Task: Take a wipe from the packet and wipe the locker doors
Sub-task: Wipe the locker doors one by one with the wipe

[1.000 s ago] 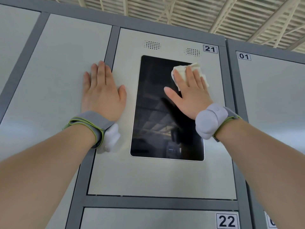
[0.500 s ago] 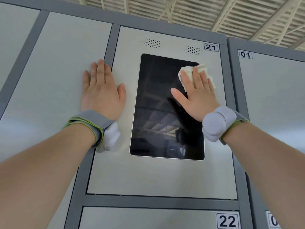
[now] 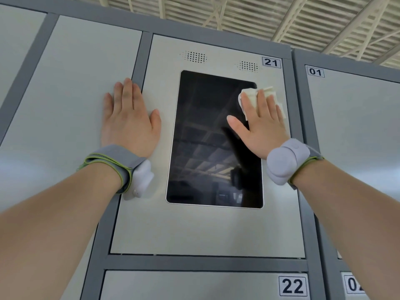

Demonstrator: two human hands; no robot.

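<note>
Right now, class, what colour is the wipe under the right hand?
The wipe is off-white; the head view shows it.

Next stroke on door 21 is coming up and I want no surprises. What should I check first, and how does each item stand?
1. Wipe under the right hand: ok, pressed flat at the top right corner of the screen.
2. Left hand bracing: ok, flat across the frame strip beside door 21.
3. Screen below the wipe free of obstacles: ok.
4. Screen already clean: cannot tell, only reflections show.
5. Packet for a fresh wipe: cannot tell, not in view.
</note>
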